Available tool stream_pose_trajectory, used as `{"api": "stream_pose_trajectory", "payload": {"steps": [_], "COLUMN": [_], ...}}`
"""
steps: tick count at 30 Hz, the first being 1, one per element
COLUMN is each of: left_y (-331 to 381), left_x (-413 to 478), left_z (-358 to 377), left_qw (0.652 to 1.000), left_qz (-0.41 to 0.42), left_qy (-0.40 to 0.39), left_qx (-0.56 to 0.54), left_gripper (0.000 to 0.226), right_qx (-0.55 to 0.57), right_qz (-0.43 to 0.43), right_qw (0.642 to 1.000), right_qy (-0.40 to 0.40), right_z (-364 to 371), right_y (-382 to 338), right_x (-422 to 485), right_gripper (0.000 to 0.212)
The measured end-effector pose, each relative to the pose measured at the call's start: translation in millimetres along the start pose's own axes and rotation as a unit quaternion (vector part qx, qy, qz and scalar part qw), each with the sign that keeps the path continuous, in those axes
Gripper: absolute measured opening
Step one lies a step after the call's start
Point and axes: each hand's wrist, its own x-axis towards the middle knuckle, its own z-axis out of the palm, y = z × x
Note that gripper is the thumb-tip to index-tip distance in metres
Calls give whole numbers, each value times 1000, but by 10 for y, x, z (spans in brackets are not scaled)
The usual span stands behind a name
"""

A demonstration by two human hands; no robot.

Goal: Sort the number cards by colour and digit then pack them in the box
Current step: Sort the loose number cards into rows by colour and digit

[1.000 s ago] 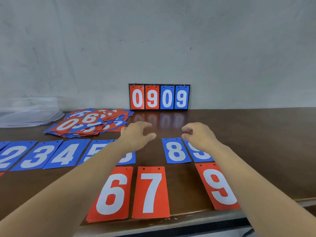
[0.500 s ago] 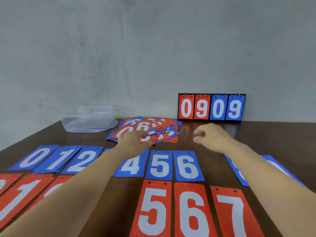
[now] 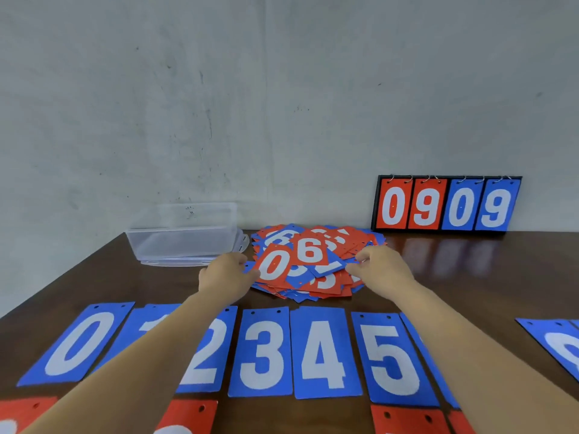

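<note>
A loose pile of red and blue number cards [image 3: 313, 264] lies at the back middle of the dark wooden table [image 3: 470, 277], with a red 0 and a red 6 on top. My left hand [image 3: 225, 275] pinches the pile's left edge beside the red 0. At the right edge, my right hand [image 3: 383, 270] pinches a blue card of the pile. Blue cards 0 to 5 [image 3: 322, 352] lie in a row in front, partly under my forearms. The clear plastic box [image 3: 185, 241] stands left of the pile.
A black flip scoreboard [image 3: 448, 205] reading 0909 leans on the wall at the back right. Red cards [image 3: 407, 419] show along the bottom edge. More blue cards [image 3: 557, 343] lie at the far right. The table's left edge runs diagonally.
My view has swung left, from the 6 to 9 cards to the 0 to 5 cards. Both hands have reached forward from above the blue row to the pile's two sides.
</note>
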Motion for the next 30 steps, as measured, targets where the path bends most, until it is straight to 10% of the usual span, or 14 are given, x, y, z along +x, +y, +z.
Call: {"api": "stream_pose_trajectory", "payload": {"steps": [14,30], "left_y": [114,112], "left_x": [595,619], "left_z": [503,240], "left_qw": [994,984], "left_qz": [-44,-45], "left_qy": [-35,27], "left_qx": [91,-172], "left_gripper": [93,19], "right_qx": [-19,-85], "right_qz": [76,64], "right_qw": [997,983], "right_qy": [-2,151], "right_z": [899,805], "right_y": [-493,-382], "right_x": [971,1099], "right_gripper": [105,16]}}
